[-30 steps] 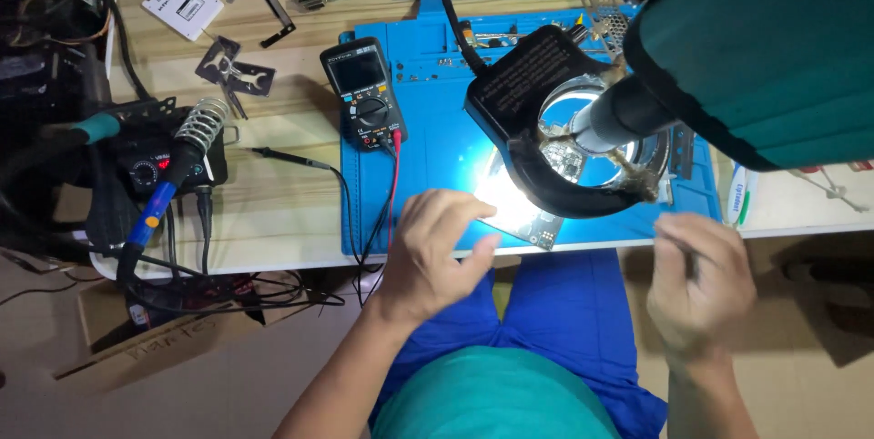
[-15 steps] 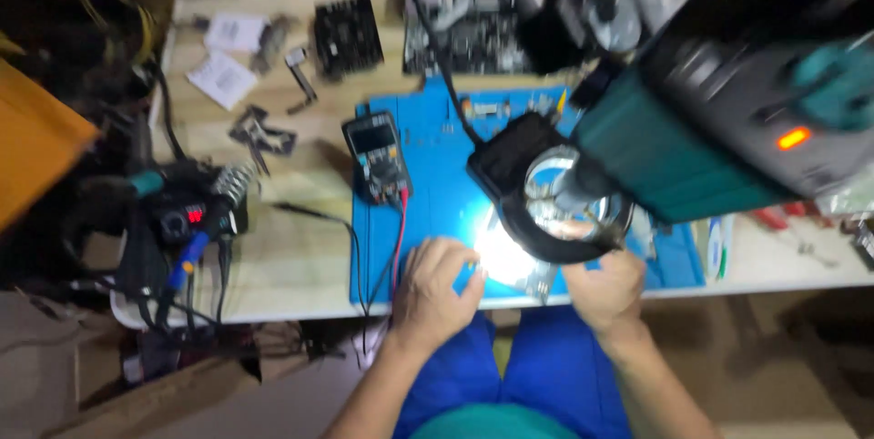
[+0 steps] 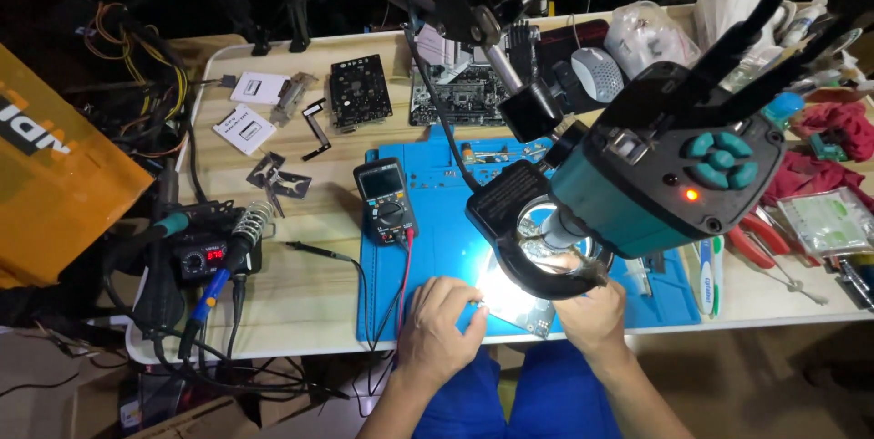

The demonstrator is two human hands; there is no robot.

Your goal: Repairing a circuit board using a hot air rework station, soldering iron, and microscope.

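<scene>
Head view of a pale wooden worktop (image 3: 300, 302). Near its front edge lay a blue rubber repair mat (image 3: 437, 248), and on the mat's front edge a small green circuit board (image 3: 523, 311), brightly lit from above. The left hand (image 3: 437, 330) rested with curled fingers against the board's left side, fingertips touching it, apparently to steady it; whether it gripped the board could not be told. The right hand (image 3: 592, 311) met the board's right side under the black ring light (image 3: 537, 248) of a teal microscope head (image 3: 655, 175) (its fingers were partly hidden, so its grip could not be told either). The board sat directly beneath the lens, presumably for magnified viewing. A black handheld multimeter (image 3: 387, 202) lay at the mat's left edge, leads trailing toward the front. A soldering station with blue-handled iron (image 3: 214, 266) stood at the worktop's left edge, within reach but apart from the board.
</scene>
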